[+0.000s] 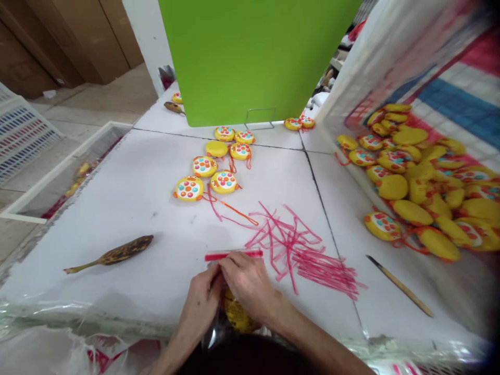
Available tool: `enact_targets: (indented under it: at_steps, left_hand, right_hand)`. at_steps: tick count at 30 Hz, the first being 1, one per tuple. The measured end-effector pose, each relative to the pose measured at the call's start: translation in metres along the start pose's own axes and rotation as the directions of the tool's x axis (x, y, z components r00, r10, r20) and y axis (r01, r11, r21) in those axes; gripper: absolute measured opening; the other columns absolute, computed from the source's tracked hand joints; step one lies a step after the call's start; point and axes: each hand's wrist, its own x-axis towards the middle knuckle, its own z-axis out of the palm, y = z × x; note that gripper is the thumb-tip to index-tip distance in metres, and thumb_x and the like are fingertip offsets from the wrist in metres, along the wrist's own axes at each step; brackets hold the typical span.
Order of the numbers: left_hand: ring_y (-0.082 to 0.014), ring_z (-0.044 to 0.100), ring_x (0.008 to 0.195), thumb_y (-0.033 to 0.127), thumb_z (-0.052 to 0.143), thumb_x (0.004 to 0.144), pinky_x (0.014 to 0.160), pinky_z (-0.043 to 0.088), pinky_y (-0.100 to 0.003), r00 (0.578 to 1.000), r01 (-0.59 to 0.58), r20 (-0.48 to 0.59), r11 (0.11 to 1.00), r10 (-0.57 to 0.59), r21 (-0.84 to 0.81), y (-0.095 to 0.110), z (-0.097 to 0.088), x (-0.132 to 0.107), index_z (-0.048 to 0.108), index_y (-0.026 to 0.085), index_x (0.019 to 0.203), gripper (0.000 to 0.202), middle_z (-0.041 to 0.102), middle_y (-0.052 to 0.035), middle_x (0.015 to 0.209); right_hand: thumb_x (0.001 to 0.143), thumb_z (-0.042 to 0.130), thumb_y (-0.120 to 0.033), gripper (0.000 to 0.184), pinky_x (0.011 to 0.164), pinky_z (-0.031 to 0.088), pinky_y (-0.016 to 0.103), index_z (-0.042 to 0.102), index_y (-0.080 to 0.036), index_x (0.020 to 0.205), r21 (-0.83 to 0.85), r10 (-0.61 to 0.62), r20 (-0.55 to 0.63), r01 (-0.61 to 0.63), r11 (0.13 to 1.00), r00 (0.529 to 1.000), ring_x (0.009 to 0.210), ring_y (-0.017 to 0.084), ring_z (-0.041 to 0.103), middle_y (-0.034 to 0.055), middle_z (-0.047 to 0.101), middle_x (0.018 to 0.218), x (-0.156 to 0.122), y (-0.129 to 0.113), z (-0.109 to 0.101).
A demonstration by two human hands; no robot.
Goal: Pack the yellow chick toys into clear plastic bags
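Note:
Close to the table's front edge, my left hand (203,294) and my right hand (248,281) meet with fingers pinched together on a clear plastic bag (234,254) that has a red strip along its top. Something yellow (238,315) shows below my right hand, seemingly inside the bag and partly covered. My fingers hide exactly how the bag is gripped. Just right of my hands lies a loose heap of pink plastic strips (292,245). Beyond them, several yellow animal-shaped toys (189,188) with coloured dots and orange cords rest on the white table (164,219).
At left lies a spotted brown banana (121,251). A thin wooden-handled tool (402,286) is at right, beside a large pile of yellow toys (414,172) in a fabric-lined container. A green board (258,57) stands at the back. Crates (23,130) stand on the floor left.

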Motion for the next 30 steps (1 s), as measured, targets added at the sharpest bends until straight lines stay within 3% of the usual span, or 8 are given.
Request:
enact_targets:
  at_steps: [3, 6, 12, 14, 18, 21, 26, 30]
  left_hand:
    - [-0.0188, 0.059, 0.072, 0.028, 0.042, 0.085, 0.065, 0.044, -0.026, 1.000, -0.016, 0.004, 0.998, 0.016, 0.061, -0.003, 0.000, -0.003, 0.063, 0.018, 0.095, 0.026, 0.067, -0.0023, 0.080]
    - [-0.0206, 0.062, 0.084, 0.034, 0.043, 0.086, 0.077, 0.047, -0.029, 0.999, 0.029, 0.046, 0.996, -0.025, -0.089, -0.012, -0.002, -0.004, 0.059, 0.019, 0.093, 0.023, 0.068, -0.0044, 0.091]
    - [-0.0202, 0.065, 0.080, 0.038, 0.050, 0.083, 0.077, 0.050, -0.032, 0.993, 0.116, 0.070, 0.941, -0.099, -0.318, -0.024, -0.007, -0.003, 0.051, 0.020, 0.081, 0.018, 0.070, -0.0043, 0.085]
    - [-0.0202, 0.066, 0.077, 0.039, 0.051, 0.082, 0.070, 0.051, -0.031, 0.989, 0.142, 0.082, 0.928, -0.121, -0.345, -0.024, -0.008, -0.003, 0.051, 0.020, 0.082, 0.019, 0.071, -0.0041, 0.083]
    - [-0.0208, 0.066, 0.078, 0.041, 0.056, 0.079, 0.065, 0.052, -0.030, 0.982, 0.184, 0.111, 0.906, -0.153, -0.381, -0.024, -0.009, -0.001, 0.050, 0.020, 0.082, 0.022, 0.071, -0.0041, 0.082]
    - [-0.0203, 0.066, 0.080, 0.040, 0.058, 0.078, 0.069, 0.052, -0.030, 0.978, 0.206, 0.112, 0.893, -0.176, -0.400, -0.025, -0.010, 0.000, 0.050, 0.020, 0.081, 0.022, 0.071, -0.0040, 0.083]
    - [-0.0209, 0.066, 0.081, 0.040, 0.060, 0.076, 0.072, 0.051, -0.031, 0.977, 0.213, 0.093, 0.893, -0.192, -0.397, -0.025, -0.009, -0.001, 0.051, 0.018, 0.080, 0.024, 0.072, -0.0049, 0.082]
    - [-0.0229, 0.066, 0.084, 0.042, 0.061, 0.075, 0.072, 0.052, -0.032, 0.981, 0.196, 0.070, 0.904, -0.183, -0.380, -0.026, -0.009, -0.001, 0.052, 0.018, 0.079, 0.025, 0.071, -0.0055, 0.083]
  right_hand:
    - [0.085, 0.049, -0.014, 0.010, 0.062, 0.042, 0.023, 0.058, -0.017, 0.082, 0.031, 0.066, -0.064, -0.064, 0.997, 0.996, 0.072, 0.015, 0.059, 0.0041, 0.063, 0.080, 0.001, 0.005, -0.003]
    - [0.084, 0.046, -0.014, 0.012, 0.057, 0.041, 0.021, 0.057, -0.017, 0.079, 0.143, 0.234, -0.193, -0.208, 0.968, 0.953, 0.062, 0.012, 0.058, 0.0021, 0.062, 0.074, -0.014, 0.035, -0.012]
    - [0.079, 0.046, -0.024, 0.016, 0.056, 0.039, 0.027, 0.059, -0.018, 0.074, -0.021, 0.611, -0.420, -0.680, 0.733, 0.671, 0.059, 0.018, 0.058, 0.0043, 0.065, 0.068, -0.090, 0.138, -0.039]
    - [0.080, 0.045, -0.031, 0.021, 0.055, 0.038, 0.028, 0.062, -0.019, 0.074, -0.072, 0.673, -0.378, -0.745, 0.663, 0.636, 0.060, 0.021, 0.060, 0.0050, 0.066, 0.068, -0.114, 0.154, -0.048]
    - [0.076, 0.057, -0.035, 0.017, 0.054, 0.038, 0.027, 0.065, -0.022, 0.072, 0.018, 0.682, -0.009, -0.682, 0.731, 0.731, 0.060, 0.020, 0.059, 0.0021, 0.065, 0.063, -0.136, 0.142, -0.064]
    - [0.074, 0.061, -0.031, 0.014, 0.048, 0.036, 0.023, 0.063, -0.020, 0.065, 0.291, 0.490, 0.306, -0.570, 0.768, 0.816, 0.052, 0.014, 0.052, -0.0023, 0.058, 0.054, -0.129, 0.116, -0.069]
    - [0.076, 0.057, -0.020, 0.009, 0.056, 0.042, 0.023, 0.065, -0.018, 0.081, 0.512, 0.459, 0.059, -0.421, 0.748, 0.886, 0.060, 0.012, 0.054, 0.0002, 0.064, 0.072, -0.084, 0.080, -0.045]
    - [0.073, 0.061, -0.019, 0.010, 0.059, 0.044, 0.024, 0.066, -0.015, 0.081, 0.592, 0.454, 0.074, -0.406, 0.697, 0.888, 0.063, 0.014, 0.057, 0.0013, 0.065, 0.071, -0.045, 0.068, -0.015]
